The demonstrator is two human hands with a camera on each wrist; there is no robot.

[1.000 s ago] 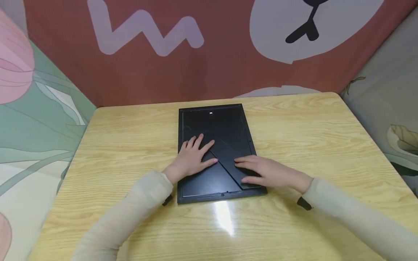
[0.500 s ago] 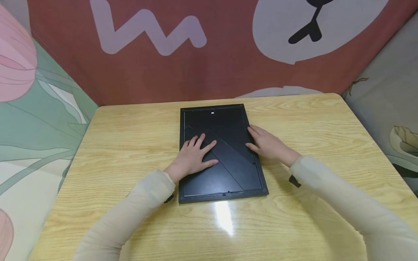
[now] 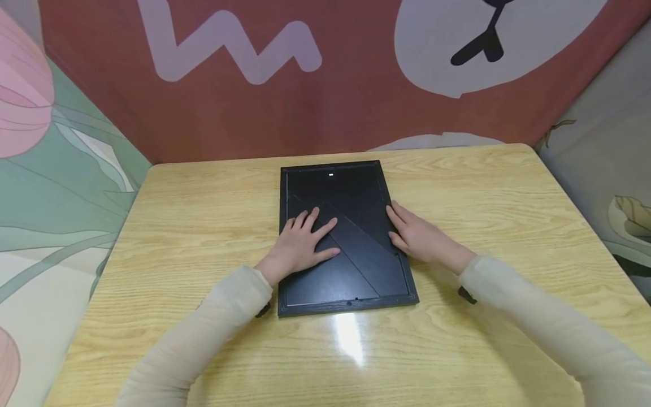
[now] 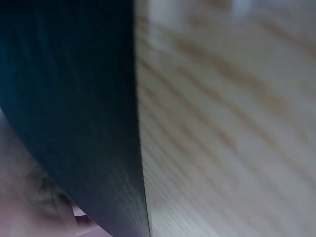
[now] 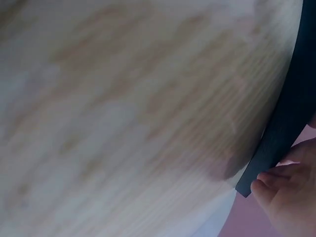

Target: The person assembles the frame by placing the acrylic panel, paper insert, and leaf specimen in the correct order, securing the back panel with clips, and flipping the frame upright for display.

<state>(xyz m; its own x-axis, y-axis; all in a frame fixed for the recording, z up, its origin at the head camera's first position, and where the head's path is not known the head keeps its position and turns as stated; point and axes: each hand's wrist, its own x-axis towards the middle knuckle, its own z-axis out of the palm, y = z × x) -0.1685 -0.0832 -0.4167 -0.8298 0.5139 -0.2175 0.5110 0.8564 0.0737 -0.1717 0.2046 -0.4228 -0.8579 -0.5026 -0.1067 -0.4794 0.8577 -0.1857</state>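
Observation:
A black picture frame [image 3: 346, 186] lies back side up on the table, in the middle of the head view. Its flat stand leg [image 3: 363, 246] runs slantwise across the backing, folded down against it. My left hand [image 3: 297, 249] rests on the backing with fingers spread, partly over the leg's upper end. At the right edge of the frame, my right hand [image 3: 422, 234] touches the border with its fingertips. The right wrist view has these fingers [image 5: 269, 185] bent lightly at the frame's side [image 5: 276, 138]. In the left wrist view, the frame's side [image 4: 84, 98] fills the left part.
The wooden table [image 3: 203, 209] carries the frame, with bare wood around it. Behind stands a reddish-brown patterned backdrop [image 3: 346, 113], right at the table's far edge. Floral hangings [image 3: 76, 186] flank the left side. A bright reflection [image 3: 348, 339] shows on the near tabletop.
My right hand has left the stand leg, moved up and right to the frame's edge, then slid slightly nearer. The leg, slightly raised before, now lies flat. My left hand has stayed put.

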